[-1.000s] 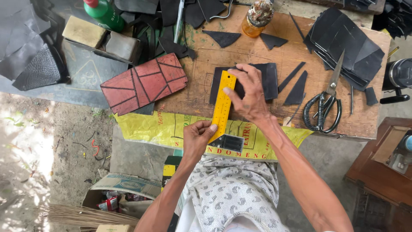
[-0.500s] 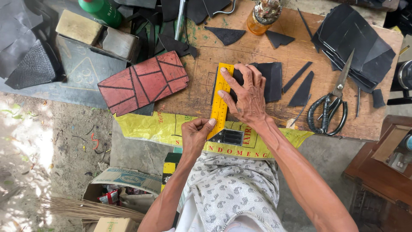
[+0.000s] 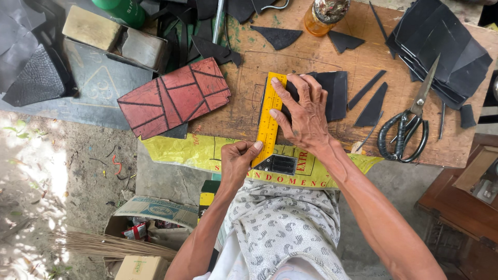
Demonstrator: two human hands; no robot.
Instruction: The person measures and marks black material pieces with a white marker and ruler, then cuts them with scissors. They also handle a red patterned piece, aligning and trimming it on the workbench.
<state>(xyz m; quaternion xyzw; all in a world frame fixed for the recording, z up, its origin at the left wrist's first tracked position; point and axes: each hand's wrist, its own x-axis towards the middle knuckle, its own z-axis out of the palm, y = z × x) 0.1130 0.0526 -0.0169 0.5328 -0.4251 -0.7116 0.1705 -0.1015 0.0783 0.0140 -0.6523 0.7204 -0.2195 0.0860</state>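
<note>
right hand (image 3: pixel 306 116) fingers spread, pressing yellow square ruler (image 3: pixel 269 116) onto black sheet (image 3: pixel 334 93) | left hand (image 3: pixel 237 161) pinching ruler's base | scissors (image 3: pixel 410 124) rightward

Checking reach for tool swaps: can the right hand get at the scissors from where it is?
Probably yes. The right hand presses the black sheet; the scissors lie further right, only thin black offcuts between.

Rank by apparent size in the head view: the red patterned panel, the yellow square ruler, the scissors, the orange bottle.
1. Red patterned panel, clearly largest.
2. Yellow square ruler and scissors: similar length, and the right hand partly hides the ruler, so unranked.
3. Orange bottle, smallest, though cut off by the frame.
</note>
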